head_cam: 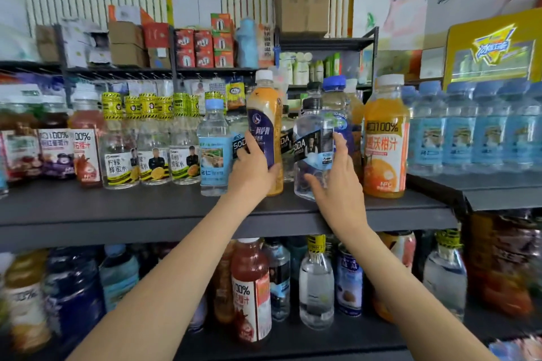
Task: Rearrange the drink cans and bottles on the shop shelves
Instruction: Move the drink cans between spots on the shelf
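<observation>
Head view. Left hand (pixel 252 167) grips a milk-tea bottle (pixel 264 126) with a white cap and dark blue label, fingers wrapped round its lower half; the bottle stands on or just above the dark middle shelf (pixel 117 208), which of the two cannot be told. Right hand (pixel 334 182) holds a clear soda bottle (pixel 312 149) with a black cap, thumb under it and fingers across its label, the bottle tilted. An orange juice bottle (pixel 385 138) stands just right of it. A blue-capped water bottle (pixel 213 146) stands just left of the left hand
</observation>
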